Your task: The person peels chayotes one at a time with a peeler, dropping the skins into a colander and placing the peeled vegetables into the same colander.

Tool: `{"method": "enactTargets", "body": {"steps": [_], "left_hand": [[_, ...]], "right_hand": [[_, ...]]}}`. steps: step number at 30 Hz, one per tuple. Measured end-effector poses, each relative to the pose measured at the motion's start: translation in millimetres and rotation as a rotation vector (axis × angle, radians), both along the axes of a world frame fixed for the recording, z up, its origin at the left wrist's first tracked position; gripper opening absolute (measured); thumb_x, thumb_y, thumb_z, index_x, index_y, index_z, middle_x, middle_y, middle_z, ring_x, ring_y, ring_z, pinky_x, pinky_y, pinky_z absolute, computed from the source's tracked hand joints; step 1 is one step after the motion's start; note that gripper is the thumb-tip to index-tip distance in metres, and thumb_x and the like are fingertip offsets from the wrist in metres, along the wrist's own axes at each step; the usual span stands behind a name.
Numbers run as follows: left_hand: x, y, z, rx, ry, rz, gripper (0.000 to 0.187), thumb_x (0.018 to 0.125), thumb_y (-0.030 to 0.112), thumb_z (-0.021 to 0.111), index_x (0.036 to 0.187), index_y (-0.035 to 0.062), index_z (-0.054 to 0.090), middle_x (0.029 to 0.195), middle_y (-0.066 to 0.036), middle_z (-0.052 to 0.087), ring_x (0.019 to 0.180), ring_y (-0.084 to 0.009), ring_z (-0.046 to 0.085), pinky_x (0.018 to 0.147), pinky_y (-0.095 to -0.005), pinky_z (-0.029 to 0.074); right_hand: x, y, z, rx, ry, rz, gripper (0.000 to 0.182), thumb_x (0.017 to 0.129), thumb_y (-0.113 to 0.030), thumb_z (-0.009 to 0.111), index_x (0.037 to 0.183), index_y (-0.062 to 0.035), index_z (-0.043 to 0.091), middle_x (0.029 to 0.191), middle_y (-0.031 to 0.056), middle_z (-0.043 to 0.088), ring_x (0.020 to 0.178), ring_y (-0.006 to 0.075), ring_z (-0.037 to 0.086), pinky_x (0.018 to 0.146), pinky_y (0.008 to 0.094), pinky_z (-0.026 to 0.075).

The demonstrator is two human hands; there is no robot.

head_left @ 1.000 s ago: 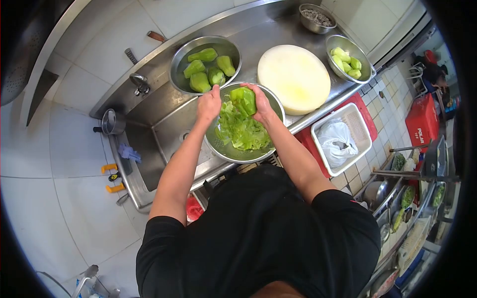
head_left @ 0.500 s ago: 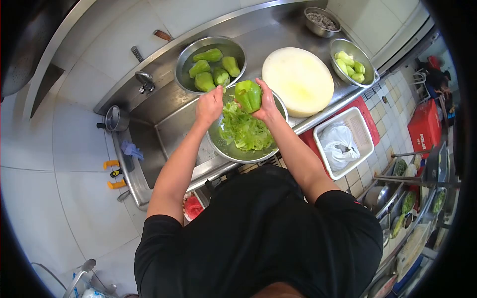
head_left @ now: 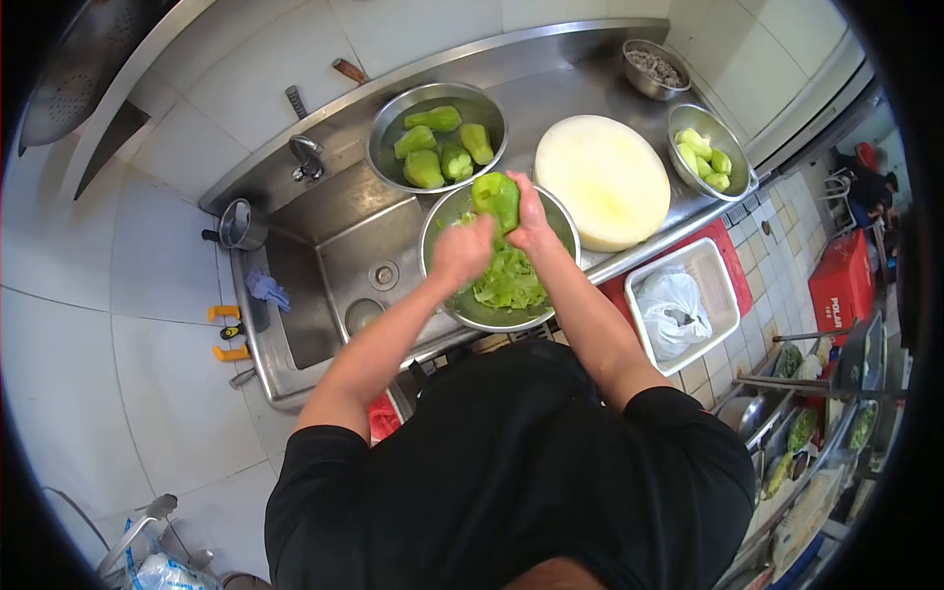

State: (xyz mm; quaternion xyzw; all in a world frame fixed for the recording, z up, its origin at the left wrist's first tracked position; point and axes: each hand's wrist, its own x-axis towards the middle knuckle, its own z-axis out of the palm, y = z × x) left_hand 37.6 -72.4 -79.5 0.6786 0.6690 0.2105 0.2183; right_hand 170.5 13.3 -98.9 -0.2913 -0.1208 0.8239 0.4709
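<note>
Your right hand [head_left: 528,212] grips the green vegetable [head_left: 496,201], with fingers wrapped around its right side. Your left hand [head_left: 464,253] is blurry, but it looks curled up, and it is on the near left side of the vegetable. You cannot tell if it holds a tool. The vegetable is over the far part of the big bowl [head_left: 424,251] with green peels [head_left: 509,281] in it. Its long way runs mostly from far to near. The far end leans a bit left, and the near end leans a bit right. Your right arm reaches far and left, with that hand up by the vegetable. Your left arm reaches far and right, with that hand over the left part of the bowl. At the far left of it is a metal bowl [head_left: 386,138] with more green vegetables [head_left: 423,169]. Right of your hands sits a thick round board [head_left: 602,182]. The sink [head_left: 339,251] is to the left.
</note>
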Motion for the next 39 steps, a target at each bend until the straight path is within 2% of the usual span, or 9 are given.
{"method": "enactTargets", "body": {"steps": [5,8,14,20,24,25,30,33,39], "left_hand": [[-7,3,1,0.094,-0.065,0.022,0.052,0.102,0.046,0.037,0.097,0.0087,0.073,0.084,-0.026,0.068,0.077,-0.0487,0.066,0.072,-0.0578,0.051],[-34,24,38,0.192,-0.055,0.145,0.053,0.102,0.046,0.038,0.094,0.0067,0.073,0.081,-0.027,0.067,0.075,-0.0488,0.066,0.071,-0.0578,0.052],[4,-12,-1,0.09,0.062,-0.03,0.053,0.103,0.043,0.039,0.088,0.0063,0.074,0.078,-0.027,0.067,0.075,-0.0472,0.067,0.07,-0.0576,0.053],[-30,31,19,0.21,-0.048,0.168,0.054,0.103,0.044,0.037,0.088,0.0063,0.073,0.077,-0.028,0.066,0.075,-0.0486,0.066,0.07,-0.0582,0.052],[-10,15,-8,0.031,0.038,0.097,0.055,0.103,0.045,0.035,0.088,0.0085,0.073,0.081,-0.027,0.068,0.077,-0.049,0.066,0.074,-0.0581,0.053],[0,-3,9,-0.008,0.1,-0.003,0.054,0.103,0.045,0.034,0.091,0.0092,0.073,0.083,-0.027,0.068,0.078,-0.0488,0.066,0.076,-0.0582,0.052],[-23,19,12,0.177,-0.007,0.065,0.052,0.103,0.045,0.036,0.09,0.0083,0.071,0.079,-0.027,0.067,0.077,-0.0476,0.066,0.073,-0.0586,0.052],[-43,46,19,0.228,0.023,0.071,0.052,0.103,0.044,0.037,0.089,0.007,0.07,0.078,-0.028,0.066,0.075,-0.0481,0.065,0.072,-0.0591,0.051],[-11,-6,-5,0.076,0.059,-0.095,0.047,0.103,0.038,0.038,0.089,0.0056,0.068,0.081,-0.027,0.066,0.075,-0.0487,0.064,0.071,-0.0594,0.051]], "right_hand": [[-1,3,10,0.035,0.029,0.021,0.049,0.094,-0.05,0.052,0.109,-0.0056,0.065,0.093,0.0137,0.069,0.08,0.0324,0.067,0.071,0.0454,0.055],[4,-1,20,-0.062,0.04,0.094,0.049,0.094,-0.051,0.05,0.109,-0.0063,0.065,0.095,0.0134,0.069,0.082,0.0318,0.067,0.07,0.0449,0.055],[-7,14,-1,-0.084,0.062,0.031,0.05,0.095,-0.054,0.049,0.108,-0.0082,0.064,0.099,0.0122,0.067,0.088,0.0306,0.065,0.074,0.047,0.054],[-7,8,12,-0.197,0.0,-0.01,0.047,0.094,-0.052,0.05,0.105,-0.0084,0.064,0.096,0.0103,0.067,0.079,0.0305,0.063,0.07,0.0448,0.054],[-21,17,-7,-0.059,0.043,-0.042,0.044,0.095,-0.049,0.051,0.102,-0.0078,0.064,0.089,0.0102,0.067,0.075,0.0289,0.063,0.069,0.0441,0.053],[-16,17,-1,-0.065,0.017,-0.052,0.043,0.095,-0.048,0.052,0.102,-0.0079,0.064,0.088,0.01,0.067,0.074,0.0284,0.064,0.068,0.0441,0.053],[-5,7,18,-0.103,-0.003,-0.09,0.038,0.096,-0.044,0.052,0.099,-0.0083,0.064,0.087,0.0092,0.068,0.074,0.0271,0.065,0.064,0.0449,0.053],[-7,7,22,-0.091,-0.014,0.037,0.037,0.095,-0.044,0.054,0.099,-0.0086,0.064,0.088,0.0095,0.068,0.074,0.0274,0.065,0.063,0.0456,0.053],[-5,19,-2,-0.102,-0.064,0.048,0.039,0.093,-0.047,0.055,0.099,-0.0096,0.064,0.088,0.01,0.069,0.074,0.0274,0.065,0.063,0.0462,0.053]]}}
